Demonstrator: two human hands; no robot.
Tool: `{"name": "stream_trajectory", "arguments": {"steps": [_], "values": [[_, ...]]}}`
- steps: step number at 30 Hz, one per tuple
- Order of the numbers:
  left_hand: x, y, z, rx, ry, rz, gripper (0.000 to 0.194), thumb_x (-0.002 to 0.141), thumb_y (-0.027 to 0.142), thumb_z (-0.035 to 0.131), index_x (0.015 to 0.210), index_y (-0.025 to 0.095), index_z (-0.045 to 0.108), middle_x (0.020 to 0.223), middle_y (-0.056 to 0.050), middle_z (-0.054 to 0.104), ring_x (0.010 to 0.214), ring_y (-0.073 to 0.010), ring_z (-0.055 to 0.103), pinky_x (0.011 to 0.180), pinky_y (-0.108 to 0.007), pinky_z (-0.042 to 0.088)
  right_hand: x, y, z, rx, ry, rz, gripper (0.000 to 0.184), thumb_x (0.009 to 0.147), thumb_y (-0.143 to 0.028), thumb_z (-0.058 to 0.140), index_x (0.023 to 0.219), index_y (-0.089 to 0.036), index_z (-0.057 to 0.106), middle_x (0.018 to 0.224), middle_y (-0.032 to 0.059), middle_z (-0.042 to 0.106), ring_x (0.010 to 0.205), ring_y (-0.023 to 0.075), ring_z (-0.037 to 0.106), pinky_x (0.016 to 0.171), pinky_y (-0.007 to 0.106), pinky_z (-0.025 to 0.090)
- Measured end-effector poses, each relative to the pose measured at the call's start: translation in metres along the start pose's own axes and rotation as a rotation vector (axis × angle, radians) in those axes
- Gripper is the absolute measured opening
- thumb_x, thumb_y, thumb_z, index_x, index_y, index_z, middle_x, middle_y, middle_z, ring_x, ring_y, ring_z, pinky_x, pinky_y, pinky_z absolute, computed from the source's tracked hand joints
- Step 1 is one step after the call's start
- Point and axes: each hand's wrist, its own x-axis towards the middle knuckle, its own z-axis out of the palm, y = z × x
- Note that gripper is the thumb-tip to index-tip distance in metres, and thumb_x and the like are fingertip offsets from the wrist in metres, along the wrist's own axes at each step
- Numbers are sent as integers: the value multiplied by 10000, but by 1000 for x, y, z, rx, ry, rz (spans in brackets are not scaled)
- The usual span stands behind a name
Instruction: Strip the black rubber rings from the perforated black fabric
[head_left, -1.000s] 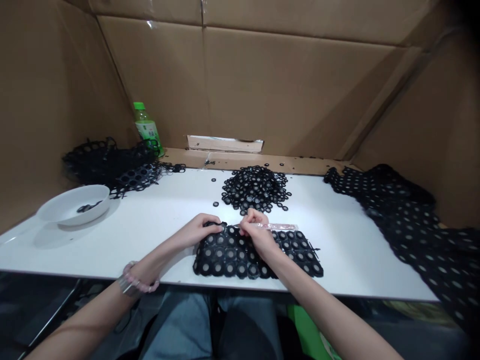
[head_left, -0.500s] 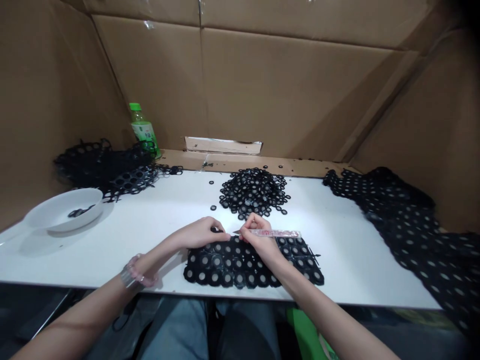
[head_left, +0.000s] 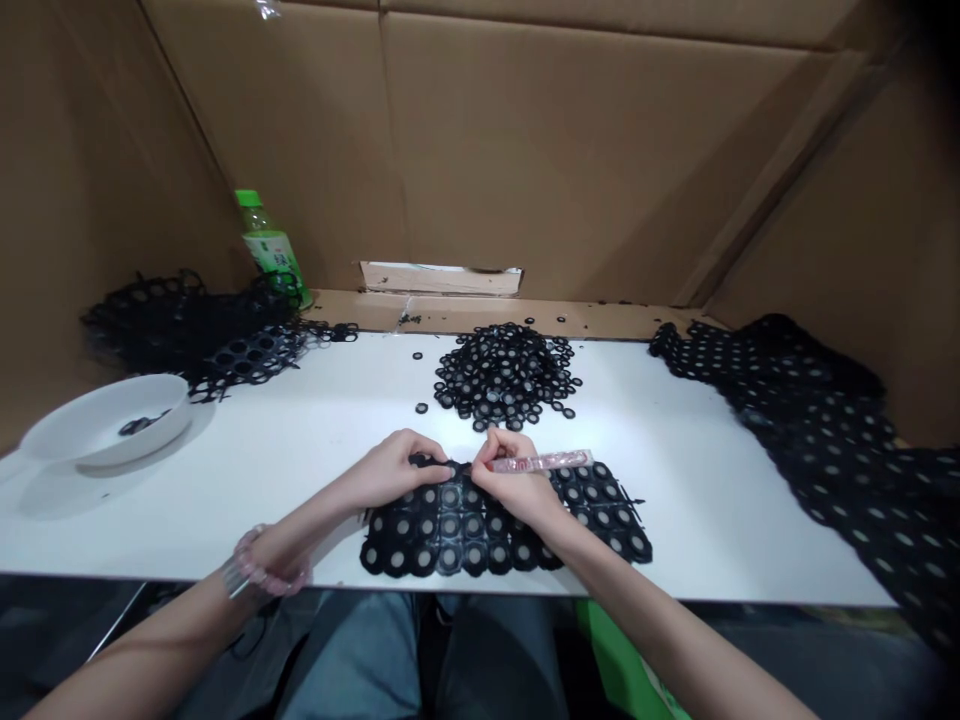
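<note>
At the near edge of the table (head_left: 675, 440), in the head view I am watching from afar, lies a black sheet (head_left: 474, 525) studded with rows of pale-centred discs. The left hand (head_left: 395, 468) is at its far edge, thumb and fingers pinched on a bit of black material there. The right hand (head_left: 517, 482) has its fingers closed pen-fashion around a slim tool (head_left: 544, 461) with a clear, pinkish handle; its working end points toward the left thumb, but I cannot make out the tip.

That closeness is what worries me most: if the tip slipped off the edge, I judge it could catch the left thumb. The sheet looks limp, so too light a pinch might let it shift and send the tool into a neighbouring disc. Pulling too hard could tear the thin material between discs. The right hand also hides part of the rows, so a misplaced stroke might go unnoticed. Just beyond, a pile of loose discs (head_left: 502, 375) sits near enough that a careless knuckle could scatter some. The white bowl (head_left: 105, 440) stands well apart, safely out of reach of a stray elbow.
</note>
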Motion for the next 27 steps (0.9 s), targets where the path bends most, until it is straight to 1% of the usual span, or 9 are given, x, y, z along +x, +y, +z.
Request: {"name": "stream_trajectory", "arguments": {"steps": [4,12,14,16,18,20,22,25,27], "values": [[0,0,1,-17,11,-5,221,690,356,595,763,164,674,829,-40,679,847,-223,568,779,-293,402,0,0,0,-3,-8,-6,182,613,-120,518,541,-202,373,530,-54,418,502,95,405,475,213,302],[-3,2,5,-148,-7,15,224,681,340,595,779,147,651,826,-36,666,849,-210,567,797,-291,399,-3,-6,7,-256,-13,-54,166,599,-102,486,501,-194,388,494,-51,418,478,89,389,459,214,278],[-4,4,4,-156,-12,19,213,685,337,587,774,150,640,827,-30,658,856,-206,558,806,-288,390,-1,-4,5,-158,1,-33,175,586,-106,505,493,-195,386,485,-54,423,473,90,395,459,215,279],[-2,7,1,-121,-33,46,176,693,311,565,750,154,622,814,-18,642,848,-197,547,816,-281,379,1,-3,0,64,43,9,192,582,-118,525,498,-198,373,481,-58,440,471,91,415,467,214,292],[1,11,-3,-46,-86,67,145,695,283,535,708,154,600,763,-4,617,803,-183,533,792,-271,377,2,-1,-6,285,113,62,197,591,-127,530,511,-200,364,481,-62,460,464,88,428,468,211,295],[7,15,-6,31,-176,67,139,685,254,505,704,148,592,734,0,594,756,-172,520,738,-258,384,2,-1,-12,399,165,93,191,600,-128,524,516,-198,367,479,-65,471,455,83,429,463,207,290],[13,18,-10,75,-275,32,182,647,213,501,776,136,603,743,-5,588,721,-164,515,661,-236,388,0,-1,-15,410,165,98,190,591,-118,526,512,-197,373,472,-67,472,450,82,428,466,209,294],[21,23,-16,89,-408,-19,361,592,162,524,943,135,606,790,-13,597,706,-157,513,596,-211,375,-2,0,-15,354,112,61,199,565,-96,532,512,-200,371,463,-68,480,456,91,436,491,223,320],[26,26,-19,66,-455,-9,339,610,202,565,941,158,628,800,-10,611,719,-155,512,604,-205,372,-2,1,-13,317,86,35,203,563,-92,529,518,-204,365,470,-65,485,459,96,435,499,232,329]]}}
